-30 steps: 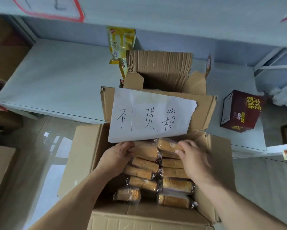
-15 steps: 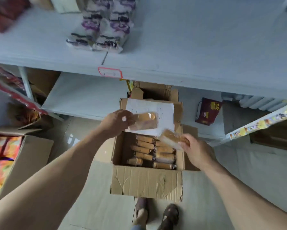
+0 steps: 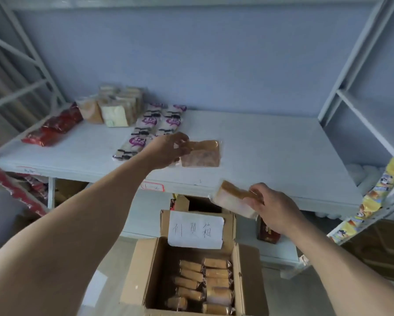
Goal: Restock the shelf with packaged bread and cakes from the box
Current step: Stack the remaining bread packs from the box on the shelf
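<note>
my left hand [image 3: 166, 151] pinches a clear-wrapped brown bread slice pack [image 3: 201, 153] by its left end, long axis running right, low over the pale blue shelf board [image 3: 271, 151] just beside the purple-and-white packets [image 3: 146, 135] | my right hand [image 3: 276, 208] grips a second clear-wrapped bread pack [image 3: 233, 198] at the shelf's front edge, above the open cardboard box [image 3: 146, 270] | left is nearer the set-down spot

The shelf board [image 3: 271, 142] lies bare to the right of the left hand [image 3: 166, 150] and beyond the right hand [image 3: 276, 208], open back to the rear wall. Just left of the left hand, purple-and-white packets [image 3: 155, 124] fill a strip of the board; farther left and behind stand clear-wrapped bread packs [image 3: 116, 106] and red packets [image 3: 54, 126]. Below both hands the cardboard box [image 3: 143, 270] is open on top, its raised back flap bearing a paper label [image 3: 196, 229].
</note>
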